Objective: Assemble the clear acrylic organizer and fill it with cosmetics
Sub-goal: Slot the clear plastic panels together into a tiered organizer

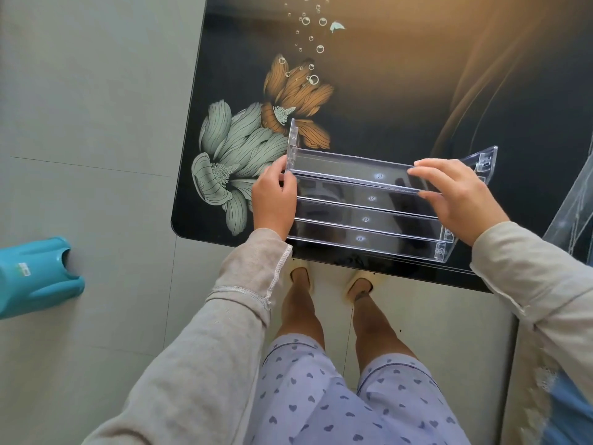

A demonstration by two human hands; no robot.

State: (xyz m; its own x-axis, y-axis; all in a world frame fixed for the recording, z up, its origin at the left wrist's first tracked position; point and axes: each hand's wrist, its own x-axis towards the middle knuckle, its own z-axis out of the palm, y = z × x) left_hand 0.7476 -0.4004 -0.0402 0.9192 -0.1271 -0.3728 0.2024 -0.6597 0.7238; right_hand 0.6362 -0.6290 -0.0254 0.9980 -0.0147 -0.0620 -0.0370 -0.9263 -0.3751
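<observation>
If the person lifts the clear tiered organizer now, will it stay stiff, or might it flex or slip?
The organizer is probably stiff: its shelves run straight between the left hand and right hand. Its glossy surface likely makes it slippery. The top shelf seems not fully seated, so it may come loose.

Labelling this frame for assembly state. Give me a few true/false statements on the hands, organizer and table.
1. Both hands grip the clear acrylic organizer. True: left hand at its left end, right hand at its right.
2. The organizer holds cosmetics. False: its tiers are empty.
3. It sits on the dark floral table near the front edge. True.
4. The organizer has two tiers. False: four are visible.
5. A red stool stands on the floor. False: a blue plastic stool.
</observation>
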